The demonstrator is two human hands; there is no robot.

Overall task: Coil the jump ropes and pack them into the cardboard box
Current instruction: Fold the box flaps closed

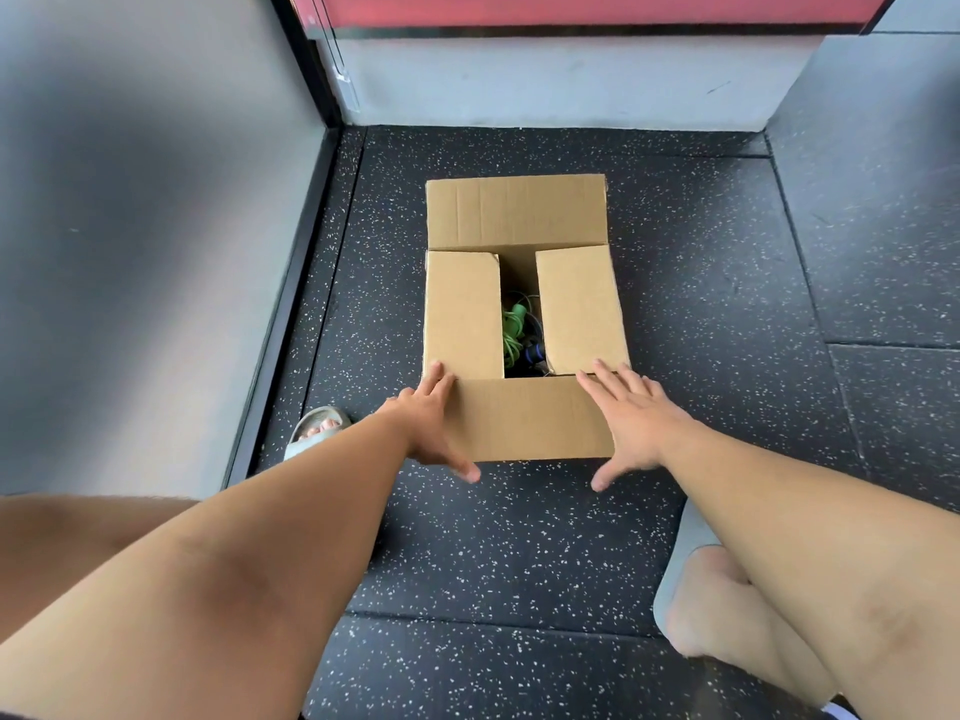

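Beneath the flat, spread left hand point(431, 418) and right hand point(636, 420), one brown cardboard box point(519, 215) holds one visible green coiled jump rope point(514, 324).

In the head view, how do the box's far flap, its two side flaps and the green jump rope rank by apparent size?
1. far flap, largest.
2. left side flap and right side flap: nearly alike, unranked.
3. green jump rope, smallest; only part shows.

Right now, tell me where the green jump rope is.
Head view, centre: the green jump rope lies inside the cardboard box, visible through the gap between its two folded side flaps.
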